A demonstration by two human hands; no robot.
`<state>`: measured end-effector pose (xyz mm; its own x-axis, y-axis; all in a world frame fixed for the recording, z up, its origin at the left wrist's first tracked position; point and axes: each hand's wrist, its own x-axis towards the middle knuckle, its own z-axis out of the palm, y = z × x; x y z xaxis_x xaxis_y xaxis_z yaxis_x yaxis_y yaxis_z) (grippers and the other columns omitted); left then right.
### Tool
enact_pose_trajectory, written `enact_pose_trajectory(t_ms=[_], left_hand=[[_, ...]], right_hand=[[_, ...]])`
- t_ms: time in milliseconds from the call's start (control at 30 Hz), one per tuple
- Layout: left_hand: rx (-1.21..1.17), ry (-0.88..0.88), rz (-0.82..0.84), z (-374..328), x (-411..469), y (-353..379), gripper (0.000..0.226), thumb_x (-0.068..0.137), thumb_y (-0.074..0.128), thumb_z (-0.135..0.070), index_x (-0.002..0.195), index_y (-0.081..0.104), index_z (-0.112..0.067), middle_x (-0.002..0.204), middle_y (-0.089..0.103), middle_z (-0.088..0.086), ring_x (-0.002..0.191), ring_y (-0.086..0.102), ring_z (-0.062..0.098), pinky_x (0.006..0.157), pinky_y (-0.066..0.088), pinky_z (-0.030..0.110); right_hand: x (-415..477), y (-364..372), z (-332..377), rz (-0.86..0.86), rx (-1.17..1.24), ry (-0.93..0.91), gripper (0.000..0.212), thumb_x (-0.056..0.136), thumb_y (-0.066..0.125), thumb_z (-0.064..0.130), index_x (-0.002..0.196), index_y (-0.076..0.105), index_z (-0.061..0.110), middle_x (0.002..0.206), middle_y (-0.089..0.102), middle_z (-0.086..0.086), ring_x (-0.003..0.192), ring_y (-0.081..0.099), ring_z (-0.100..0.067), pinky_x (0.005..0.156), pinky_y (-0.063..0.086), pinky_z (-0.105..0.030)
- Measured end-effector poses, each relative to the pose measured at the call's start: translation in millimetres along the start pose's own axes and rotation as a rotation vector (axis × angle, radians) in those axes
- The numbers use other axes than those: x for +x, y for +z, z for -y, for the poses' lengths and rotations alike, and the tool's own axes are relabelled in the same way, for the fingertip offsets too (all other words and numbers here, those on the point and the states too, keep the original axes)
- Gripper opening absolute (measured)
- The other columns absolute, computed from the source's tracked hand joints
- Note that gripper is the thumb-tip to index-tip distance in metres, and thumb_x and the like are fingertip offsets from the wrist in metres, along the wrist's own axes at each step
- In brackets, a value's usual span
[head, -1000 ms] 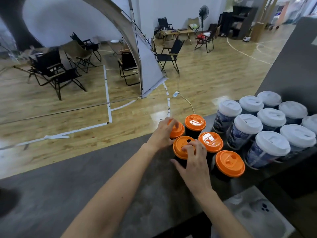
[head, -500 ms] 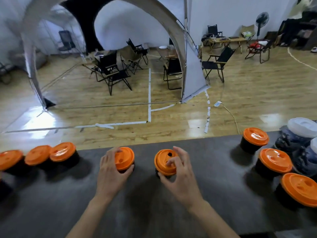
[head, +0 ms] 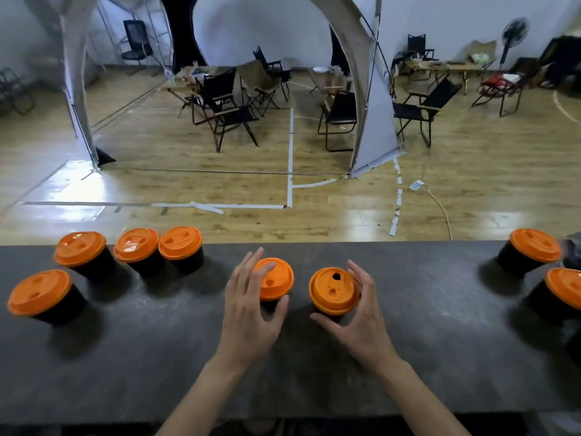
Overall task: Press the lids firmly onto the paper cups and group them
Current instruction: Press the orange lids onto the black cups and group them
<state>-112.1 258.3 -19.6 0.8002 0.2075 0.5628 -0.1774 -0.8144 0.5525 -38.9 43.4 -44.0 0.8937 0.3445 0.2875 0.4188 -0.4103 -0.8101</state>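
Shifted leftward since half a second ago: left cup (head: 275, 280) and right cup (head: 333, 292) sit nearer the left cluster (head: 136, 250), and the right hand (head: 364, 319) has moved its fingers from the cup's top to its side. Dark counter (head: 440, 341) runs full width. Cluster is four lidded cups at its left end; right pair (head: 534, 250) stands well apart. Left hand (head: 248, 313) wraps the left cup. Right hand pinches the right cup between thumb and curled fingers. Both cups upright mid-counter, just beside each other.

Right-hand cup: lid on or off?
On: the orange lid caps it all round, within the right hand's grip. Pressed fully home: cannot tell.
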Motion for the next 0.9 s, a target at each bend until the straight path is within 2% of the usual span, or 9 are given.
enact_pose_trajectory(t_ms=[133,233,400,500,567,633,700,800,900], left_hand=[[-0.25,0.157,0.046,-45.4,-10.2,7.1,0.037,0.095,0.066,-0.012,0.131,0.059,-0.007,0.148,0.052,0.004,0.14,0.048,0.02,0.114,0.041,0.038],[-0.436,0.039,0.15,-71.5,-13.6,33.5,0.042,0.102,0.058,-0.016,0.142,0.049,-0.01,0.15,0.048,0.001,0.143,0.044,0.012,0.117,0.035,0.027],[-0.647,-0.51,0.304,-89.6,-10.8,81.0,0.047,0.104,0.039,-0.049,0.147,0.037,-0.032,0.147,0.048,-0.013,0.132,0.043,-0.013,0.117,0.035,0.025],[-0.716,-0.553,0.318,-96.6,-16.0,94.9,0.054,0.103,0.038,-0.055,0.15,0.04,-0.028,0.143,0.055,-0.013,0.13,0.048,-0.009,0.112,0.038,0.017],[-0.8,-0.601,0.318,-91.3,-12.0,102.6,0.051,0.102,0.041,-0.059,0.141,0.051,-0.028,0.135,0.063,-0.011,0.126,0.056,-0.002,0.11,0.042,0.022],[-0.853,-0.667,0.289,-85.1,-0.3,114.2,0.053,0.099,0.041,-0.059,0.122,0.067,-0.019,0.121,0.072,-0.003,0.118,0.064,0.008,0.107,0.046,0.032],[-0.811,-0.684,0.246,-86.3,9.6,123.8,0.052,0.103,0.039,-0.055,0.095,0.07,-0.015,0.099,0.075,-0.003,0.099,0.068,0.005,0.096,0.048,0.027],[-0.714,-0.642,0.149,-97.0,4.8,132.6,0.048,0.109,0.032,-0.04,0.093,0.069,-0.015,0.091,0.074,-0.002,0.089,0.069,0.006,0.085,0.05,0.019],[-0.651,-0.659,0.046,-103.0,-5.7,137.9,0.046,0.112,0.031,-0.031,0.096,0.071,-0.012,0.092,0.075,0.003,0.09,0.07,0.011,0.084,0.053,0.023]], right_hand=[[-3.3,4.1,-4.4,-0.019,0.109,0.114,0.106,0.061,0.096,0.038,0.144,0.032,0.027,0.133,0.046,0.029,0.123,0.045,0.02,0.099,0.037,-0.003],[-5.5,-12.2,-14.2,-0.003,0.108,0.119,0.094,0.064,0.099,0.02,0.137,0.04,0.028,0.127,0.054,0.031,0.12,0.053,0.01,0.096,0.045,-0.01],[-13.1,-37.6,-24.2,0.09,0.142,0.136,0.089,0.059,0.093,0.042,0.132,0.042,0.037,0.13,0.058,0.018,0.12,0.057,0.003,0.099,0.048,-0.016],[-16.1,-43.7,-32.1,0.08,0.18,0.131,0.086,0.061,0.092,0.048,0.132,0.046,0.034,0.127,0.061,0.022,0.121,0.059,-0.002,0.1,0.048,-0.018],[-17.6,-45.8,-36.0,0.054,0.178,0.128,0.08,0.063,0.093,0.047,0.129,0.05,0.036,0.123,0.061,0.026,0.119,0.06,-0.003,0.1,0.049,-0.02],[-16.5,-50.4,-42.4,0.036,0.158,0.101,0.077,0.064,0.097,0.036,0.127,0.053,0.037,0.121,0.065,0.026,0.117,0.062,0.0,0.099,0.05,-0.021],[-14.3,-55.4,-48.8,0.034,0.155,0.071,0.08,0.065,0.098,0.03,0.13,0.053,0.036,0.126,0.065,0.022,0.118,0.062,0.002,0.099,0.05,-0.02],[-11.6,-60.9,-57.4,0.07,0.173,0.072,0.088,0.061,0.096,0.047,0.133,0.047,0.035,0.129,0.063,0.017,0.119,0.061,0.001,0.098,0.048,-0.017],[-11.3,-60.5,-60.7,0.086,0.152,0.093,0.081,0.054,0.089,0.064,0.12,0.048,0.041,0.12,0.064,0.021,0.111,0.061,0.005,0.092,0.049,-0.018]])
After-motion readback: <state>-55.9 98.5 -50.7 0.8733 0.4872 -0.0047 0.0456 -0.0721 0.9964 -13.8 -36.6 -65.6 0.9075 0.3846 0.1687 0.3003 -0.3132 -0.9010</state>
